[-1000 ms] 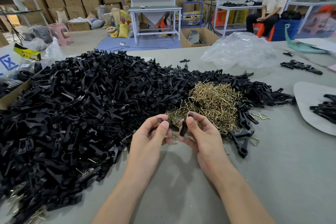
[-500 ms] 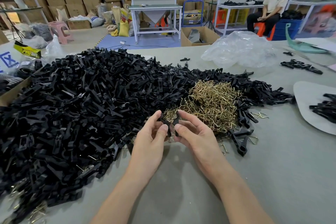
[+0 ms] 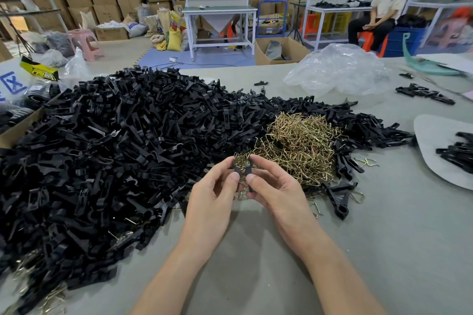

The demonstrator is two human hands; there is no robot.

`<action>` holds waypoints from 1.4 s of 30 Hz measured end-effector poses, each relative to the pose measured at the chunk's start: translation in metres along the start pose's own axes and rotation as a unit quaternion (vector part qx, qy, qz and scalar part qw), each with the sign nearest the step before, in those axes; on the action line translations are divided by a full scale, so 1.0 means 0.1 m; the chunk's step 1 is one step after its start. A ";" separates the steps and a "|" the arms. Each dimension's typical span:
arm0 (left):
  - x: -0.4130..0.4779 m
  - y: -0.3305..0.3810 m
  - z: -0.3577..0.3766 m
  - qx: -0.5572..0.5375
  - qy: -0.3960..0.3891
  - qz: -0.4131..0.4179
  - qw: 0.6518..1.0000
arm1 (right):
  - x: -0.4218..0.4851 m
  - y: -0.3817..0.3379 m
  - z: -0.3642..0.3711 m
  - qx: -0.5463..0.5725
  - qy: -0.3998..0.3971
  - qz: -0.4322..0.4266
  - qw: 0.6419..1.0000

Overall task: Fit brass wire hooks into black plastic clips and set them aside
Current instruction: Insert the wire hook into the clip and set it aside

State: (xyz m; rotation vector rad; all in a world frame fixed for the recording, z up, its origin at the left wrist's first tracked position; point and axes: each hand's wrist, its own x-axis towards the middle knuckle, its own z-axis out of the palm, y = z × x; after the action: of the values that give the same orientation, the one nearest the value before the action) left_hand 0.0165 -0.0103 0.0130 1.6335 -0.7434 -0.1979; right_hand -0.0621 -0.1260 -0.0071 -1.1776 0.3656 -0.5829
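A small black clip [image 3: 242, 169] is held just above the table [image 3: 384, 243], at the near left edge of the heap of brass hooks [image 3: 299, 146]. The left hand [image 3: 217, 190] and the right hand [image 3: 277, 186] each pinch it between thumb and forefinger, with the other fingers [image 3: 265, 166] loosely curled. It may be two clip halves pressed together; the view is too small to tell. A brass wire hook [image 3: 242, 195] shows just below the clip, between the hands.

A very large pile of black clips [image 3: 115, 151] spreads to the left of and behind the brass heap, touching it. A crumpled clear plastic bag [image 3: 337, 71] lies beyond the heap. To the heap's right, well apart, a grey mat [image 3: 435, 133] carries a few clips [image 3: 458, 152].
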 end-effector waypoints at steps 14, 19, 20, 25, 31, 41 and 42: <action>0.01 -0.08 -0.02 -0.044 -0.006 -0.026 0.999 | -0.01 -0.01 0.02 -0.006 -0.005 -0.008 1.000; 0.02 -0.10 -0.05 -0.026 -0.014 -0.030 0.999 | -0.03 -0.04 0.02 -0.023 -0.002 -0.010 1.000; 0.02 -0.10 -0.05 -0.023 -0.013 -0.027 0.999 | -0.03 -0.05 0.02 -0.021 -0.001 -0.010 1.000; -0.02 -0.09 -0.01 0.004 -0.004 -0.007 1.000 | -0.03 -0.06 0.01 -0.020 0.017 -0.008 1.000; -0.05 -0.05 0.00 0.010 0.003 0.009 1.000 | -0.03 -0.06 0.00 0.010 -0.026 0.021 0.999; -0.05 -0.25 0.12 0.257 -0.044 0.077 0.962 | 0.04 -0.12 -0.10 0.055 0.107 -0.033 0.992; -0.04 -0.28 0.15 0.310 -0.073 0.093 0.943 | 0.04 -0.13 -0.12 0.067 0.124 -0.039 0.989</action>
State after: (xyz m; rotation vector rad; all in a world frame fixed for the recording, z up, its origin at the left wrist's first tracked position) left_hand 0.0151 -0.0194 -0.0175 2.1400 -1.1478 0.0637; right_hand -0.0685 -0.1407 0.0008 -0.9949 0.4852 -0.8139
